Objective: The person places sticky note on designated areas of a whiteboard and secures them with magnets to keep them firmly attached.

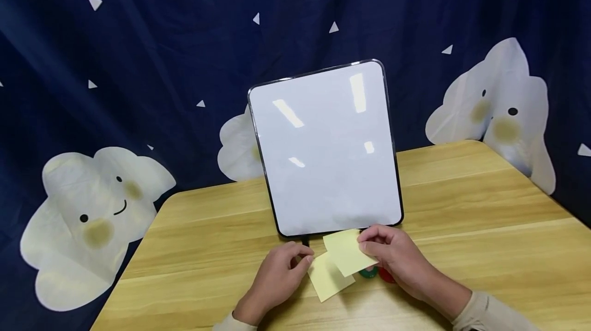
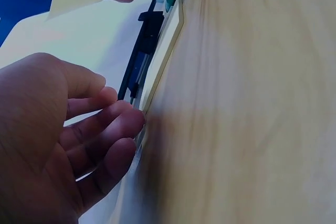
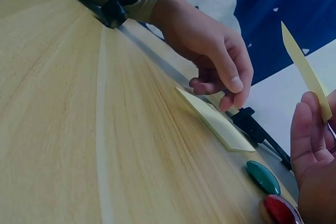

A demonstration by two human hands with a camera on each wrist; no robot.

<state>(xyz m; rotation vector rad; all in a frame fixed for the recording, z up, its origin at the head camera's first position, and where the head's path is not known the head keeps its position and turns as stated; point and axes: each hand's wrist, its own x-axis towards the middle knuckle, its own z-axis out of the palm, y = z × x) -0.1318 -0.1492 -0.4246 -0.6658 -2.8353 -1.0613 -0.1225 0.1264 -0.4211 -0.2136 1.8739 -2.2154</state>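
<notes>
My right hand pinches a yellow sticky note by its right edge between thumb and fingers. The note is lifted above the table, just in front of a whiteboard's lower edge. Below it a pad of yellow sticky notes lies on the wood, partly covered by the raised note in the head view. Beside the pad's left edge is my left hand. In the left wrist view its fingers are loosely bent with nothing between them. The whiteboard stands tilted back, its surface bare of writing.
A green round magnet and a red one lie near the pad, by the right hand. Black stand parts support the board from below. Behind the wooden table hangs a dark blue curtain with clouds.
</notes>
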